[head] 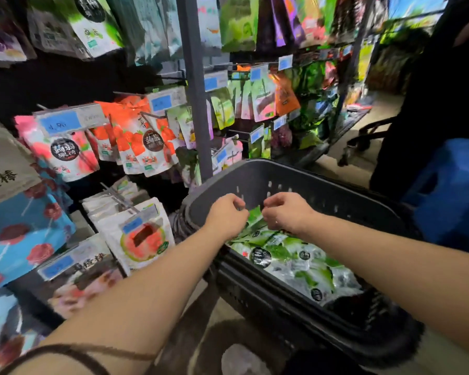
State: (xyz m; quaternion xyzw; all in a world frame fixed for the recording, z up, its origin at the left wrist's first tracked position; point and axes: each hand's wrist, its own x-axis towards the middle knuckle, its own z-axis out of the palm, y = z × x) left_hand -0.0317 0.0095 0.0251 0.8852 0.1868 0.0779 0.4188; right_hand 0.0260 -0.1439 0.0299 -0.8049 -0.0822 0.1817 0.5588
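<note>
Snack-aisle racks (195,109) (one pack (3,163): "楂棒"); over black basket (322,175), left hand (226,215) and right hand (285,212), seemingly tight on green pouch (255,214).

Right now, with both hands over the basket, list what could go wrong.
The left hand and right hand seem to pinch only the top edge of a green packet; it may slip back into the basket. The left forearm passes close to the hanging watermelon packet and could knock it.

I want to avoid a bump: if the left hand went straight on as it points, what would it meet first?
Likely the green snack packet that the left hand pinches, then the basket's far wall; depth is unclear.
</note>
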